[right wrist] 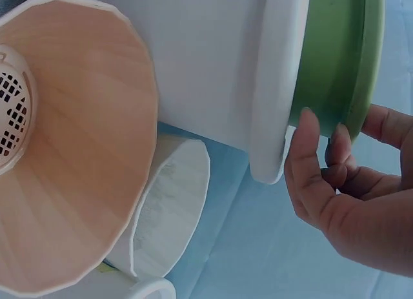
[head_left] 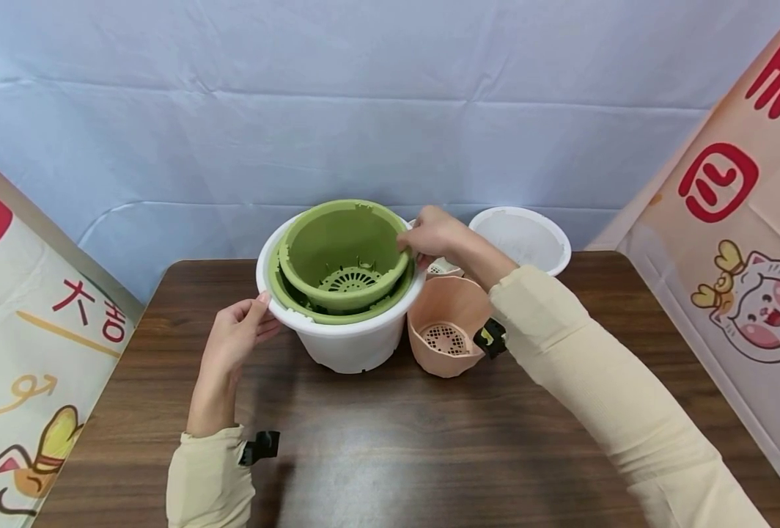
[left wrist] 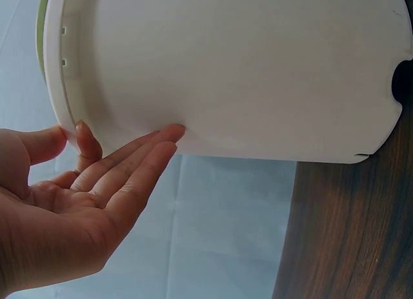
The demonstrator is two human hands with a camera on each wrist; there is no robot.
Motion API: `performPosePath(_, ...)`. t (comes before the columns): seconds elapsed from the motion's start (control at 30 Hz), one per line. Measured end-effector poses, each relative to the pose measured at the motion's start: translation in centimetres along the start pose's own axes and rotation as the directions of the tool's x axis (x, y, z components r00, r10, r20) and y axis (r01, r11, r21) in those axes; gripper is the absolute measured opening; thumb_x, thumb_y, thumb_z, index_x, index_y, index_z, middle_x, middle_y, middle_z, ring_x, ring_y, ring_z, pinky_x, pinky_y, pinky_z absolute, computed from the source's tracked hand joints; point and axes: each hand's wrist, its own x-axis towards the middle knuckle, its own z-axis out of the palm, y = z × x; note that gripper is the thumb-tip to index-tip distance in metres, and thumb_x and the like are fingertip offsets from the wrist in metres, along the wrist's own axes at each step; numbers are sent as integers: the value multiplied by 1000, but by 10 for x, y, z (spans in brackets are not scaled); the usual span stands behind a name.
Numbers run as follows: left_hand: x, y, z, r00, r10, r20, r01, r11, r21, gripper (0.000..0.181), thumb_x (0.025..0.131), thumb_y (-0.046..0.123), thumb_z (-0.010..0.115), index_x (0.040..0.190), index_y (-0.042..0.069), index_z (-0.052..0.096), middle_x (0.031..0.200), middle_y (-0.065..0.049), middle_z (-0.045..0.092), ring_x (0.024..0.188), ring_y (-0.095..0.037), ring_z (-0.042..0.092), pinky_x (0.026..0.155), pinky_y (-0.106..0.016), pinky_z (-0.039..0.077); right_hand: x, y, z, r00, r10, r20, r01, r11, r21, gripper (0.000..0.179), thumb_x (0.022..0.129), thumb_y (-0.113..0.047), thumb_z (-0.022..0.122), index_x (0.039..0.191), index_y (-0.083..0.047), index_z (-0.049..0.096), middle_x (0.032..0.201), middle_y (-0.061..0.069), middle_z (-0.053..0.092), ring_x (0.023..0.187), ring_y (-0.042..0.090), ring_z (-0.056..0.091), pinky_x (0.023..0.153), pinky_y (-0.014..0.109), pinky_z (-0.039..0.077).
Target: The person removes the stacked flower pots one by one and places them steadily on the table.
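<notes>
A large white pot [head_left: 347,349] stands on the table with a green pot [head_left: 283,295] nested inside it. A smaller green pot [head_left: 337,242] with a slotted bottom sits tilted within that one. My left hand [head_left: 236,331] pinches the white pot's rim between thumb and forefinger; in the left wrist view its other fingers [left wrist: 139,170] lie along the pot's outer wall. On the far side, my right hand [head_left: 435,233] pinches the upper green pot's rim, as the right wrist view shows with the green wall [right wrist: 330,60] standing above the white rim.
Right of the stack is a peach pot [head_left: 439,308] with a perforated bottom. Behind it a smaller white pot [right wrist: 171,205] is partly hidden. Another white pot [head_left: 525,238] stands at the back right, near the pale blue cloth [head_left: 377,139] behind the wooden table [head_left: 390,447].
</notes>
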Motion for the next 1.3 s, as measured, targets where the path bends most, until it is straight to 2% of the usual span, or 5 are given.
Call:
performPosePath(0.17,0,0,0,1000,4,-1,-4,1000,2,49,97,31,44,115,-15,47,85,-1,62,78,-2,61,84,-27,52,-3,0,-2,1000,11,-3,-11,998,58,18,85,-1,54,94,14,60,70,11,59,52,15,59,64,29,57)
performPosePath(0.3,0,0,0,1000,6,-4,-6,1000,0,49,97,30,44,115,-15,47,85,-1,61,78,-3,61,83,-26,52,-3,0,-2,1000,22,-14,-20,993,114,14,84,1,53,90,12,58,78,15,57,54,17,60,66,30,57)
performPosePath(0.6,0,-1,0,1000,8,1,-8,1000,1,49,97,31,44,115,-15,47,85,-1,62,78,-2,61,83,-27,52,-4,0,-4,1000,24,-2,-24,984,177,8,84,3,51,85,11,53,82,21,59,57,20,62,68,31,57)
performPosePath(0.9,0,0,1,1000,-3,2,3,1000,8,50,96,32,44,116,-14,47,85,1,61,79,-2,61,85,-28,51,-4,2,-5,1000,30,7,-30,982,187,23,86,4,50,103,20,52,94,28,59,61,21,63,70,31,57)
performPosePath(1.3,1,1,1,1000,-4,-1,4,1000,10,50,97,32,44,116,-14,47,85,-1,62,78,-2,61,83,-26,52,-9,-2,-9,1000,7,-7,-5,970,241,26,84,6,50,104,22,53,94,30,59,62,22,65,69,31,57)
